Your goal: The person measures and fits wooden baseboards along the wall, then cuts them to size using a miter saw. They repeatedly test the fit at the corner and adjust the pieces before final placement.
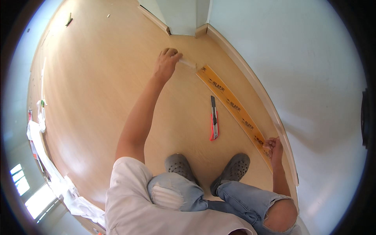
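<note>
A long orange strip [233, 102] with dark printing lies slantwise on the wood-look floor, beside the skirting board. Off its far end, my left hand [167, 64] pinches a thin, pale, see-through strip [187, 63] that reaches toward the orange strip's tip. At the near end, my right hand [275, 150] is closed, fingers curled over the orange strip's wall-side edge. What those right fingers grip, if anything, is too small to make out. A red and black utility knife [214, 119] rests on the floor between the orange strip and my feet.
A wooden skirting board [250, 78] follows the foot of the pale wall [305, 78] on the right. A wall corner [180, 19] juts out at the far end. White sheeting [58, 180] lies along the left side. A small dark object [69, 20] is on the floor far left.
</note>
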Demonstrator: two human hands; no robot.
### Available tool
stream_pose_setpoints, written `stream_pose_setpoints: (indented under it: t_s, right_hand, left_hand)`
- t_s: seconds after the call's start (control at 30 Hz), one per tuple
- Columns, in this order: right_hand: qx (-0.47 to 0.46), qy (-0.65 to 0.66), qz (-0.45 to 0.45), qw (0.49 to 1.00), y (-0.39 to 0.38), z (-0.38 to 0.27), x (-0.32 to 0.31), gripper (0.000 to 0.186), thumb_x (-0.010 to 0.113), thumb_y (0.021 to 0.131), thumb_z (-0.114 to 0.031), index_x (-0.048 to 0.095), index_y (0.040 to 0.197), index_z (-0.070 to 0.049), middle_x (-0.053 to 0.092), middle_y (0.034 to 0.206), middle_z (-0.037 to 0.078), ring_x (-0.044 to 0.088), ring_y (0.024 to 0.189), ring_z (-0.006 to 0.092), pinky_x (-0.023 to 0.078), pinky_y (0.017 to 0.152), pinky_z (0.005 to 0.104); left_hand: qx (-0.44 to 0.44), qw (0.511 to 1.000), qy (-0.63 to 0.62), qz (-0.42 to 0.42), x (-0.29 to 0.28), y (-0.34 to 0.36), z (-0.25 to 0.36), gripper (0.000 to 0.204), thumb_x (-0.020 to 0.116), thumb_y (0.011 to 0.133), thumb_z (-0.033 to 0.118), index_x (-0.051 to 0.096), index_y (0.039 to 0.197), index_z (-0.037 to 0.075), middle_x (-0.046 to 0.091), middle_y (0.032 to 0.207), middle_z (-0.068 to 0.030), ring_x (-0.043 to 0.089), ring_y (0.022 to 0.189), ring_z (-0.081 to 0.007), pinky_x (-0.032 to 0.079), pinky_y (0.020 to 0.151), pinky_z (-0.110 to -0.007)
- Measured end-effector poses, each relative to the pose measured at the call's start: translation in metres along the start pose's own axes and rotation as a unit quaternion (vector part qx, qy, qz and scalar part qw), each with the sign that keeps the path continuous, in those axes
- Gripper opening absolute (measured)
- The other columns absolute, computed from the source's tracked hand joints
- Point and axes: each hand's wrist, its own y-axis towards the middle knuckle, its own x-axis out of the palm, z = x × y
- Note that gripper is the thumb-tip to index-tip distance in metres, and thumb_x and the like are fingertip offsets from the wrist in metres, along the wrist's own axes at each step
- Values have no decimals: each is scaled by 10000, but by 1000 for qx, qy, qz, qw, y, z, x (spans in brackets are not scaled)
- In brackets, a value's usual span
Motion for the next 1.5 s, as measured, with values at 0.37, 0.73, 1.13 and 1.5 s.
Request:
stream_pose_setpoints:
  t_s: [0.37,0.73,1.13,1.5]
  right_hand:
    - [-133,-341,-218,905,-22,-128,43,310,520,1056,-301,597,1015,-4,668,825,83,679,783,175,543,732,334]
    - [-454,-470,-150,742,78,-206,308,289,572,990,-276,552,898,-3,660,788,169,648,743,362,508,664,456]
    - [-566,-484,-33,666,171,-260,418,436,621,959,-306,542,1384,-245,696,1008,100,678,866,315,555,718,433]
    - [-602,-427,-4,675,183,-256,426,266,660,929,-279,556,1158,-194,709,845,72,686,728,307,545,598,421]
  left_hand:
    - [-98,976,-27,193,47,69,-34,291,658,857,48,708,1124,151,552,1301,-154,547,1190,-333,504,972,-431]
    - [-279,927,-152,199,70,62,-51,679,721,883,79,395,1479,61,484,1367,-152,530,1218,-320,488,994,-411]
    - [-254,947,-101,166,68,63,-54,736,703,909,111,321,1536,61,485,1377,-181,540,1203,-357,492,989,-415]
    - [-244,949,-89,181,68,63,-52,641,635,983,175,338,1537,52,485,1353,-172,557,1146,-332,505,945,-422]
